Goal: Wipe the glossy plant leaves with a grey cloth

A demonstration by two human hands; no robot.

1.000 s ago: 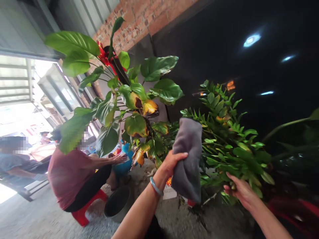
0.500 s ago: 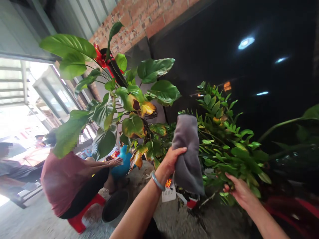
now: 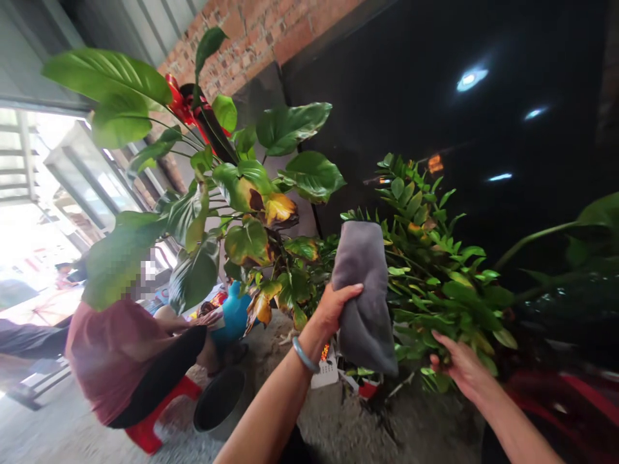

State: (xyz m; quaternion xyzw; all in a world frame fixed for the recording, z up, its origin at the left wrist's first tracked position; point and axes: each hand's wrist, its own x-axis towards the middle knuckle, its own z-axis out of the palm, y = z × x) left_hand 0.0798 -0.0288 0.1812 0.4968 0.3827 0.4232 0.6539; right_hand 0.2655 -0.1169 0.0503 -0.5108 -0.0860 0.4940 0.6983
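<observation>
A folded grey cloth (image 3: 363, 290) is in my left hand (image 3: 333, 309), the thumb lying across its front and the other fingers hidden behind it. A pale bangle (image 3: 304, 356) circles my left wrist. My right hand (image 3: 457, 366) is at the lower leaves of a bushy green plant (image 3: 449, 290). Its fingers are curled in among the foliage and appear to grip it; the exact leaf or stem cannot be made out. Left of the cloth stands a taller plant (image 3: 246, 238) with broad leaves, some yellow and brown.
A person in a pink shirt (image 3: 113, 341) sits on a red stool (image 3: 162, 409) at the left, by a blue rounded object (image 3: 235, 312). A dark bucket (image 3: 220, 403) stands on the ground. Behind the plants rises a glossy black panel (image 3: 367, 129) below a brick wall (image 3: 251, 32).
The view has shifted slightly, so the plants and seated person appear farther left. Both hands stay in nearly the same place, the left one still holding the cloth.
</observation>
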